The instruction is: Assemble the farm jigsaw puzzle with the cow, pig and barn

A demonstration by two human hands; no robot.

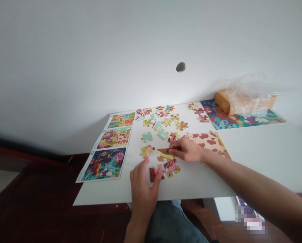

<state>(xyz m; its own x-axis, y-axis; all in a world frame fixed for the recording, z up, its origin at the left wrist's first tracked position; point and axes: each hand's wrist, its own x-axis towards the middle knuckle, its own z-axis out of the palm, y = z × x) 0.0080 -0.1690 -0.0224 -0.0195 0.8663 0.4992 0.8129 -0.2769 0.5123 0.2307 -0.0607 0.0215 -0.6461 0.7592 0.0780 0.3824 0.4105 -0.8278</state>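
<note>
Thumb and fingertips of my right hand [187,149] are closed at the right edge of a brown, yellow-green and orange puzzle piece [165,155] lying on the white table [252,152]. My left hand [143,180] rests nearer the front edge with its fingers apart. Its thumb touches or nearly touches a brown-and-pink puzzle piece [154,174], and its index fingertip lies just below a yellow-green piece [146,151]. To the right of the thumb is a pink animal piece [172,167]. Beyond my right hand sits a joined section with brown cow spots [206,141], partly hidden by my wrist.
Several loose puzzle pieces [161,130] spread across the middle and back. A sheet with three pictures [112,145] lies at the left. At the back right, an orange box [222,101] and clear plastic bag [252,98] rest on a dark forest picture [218,121]. A wall stands behind.
</note>
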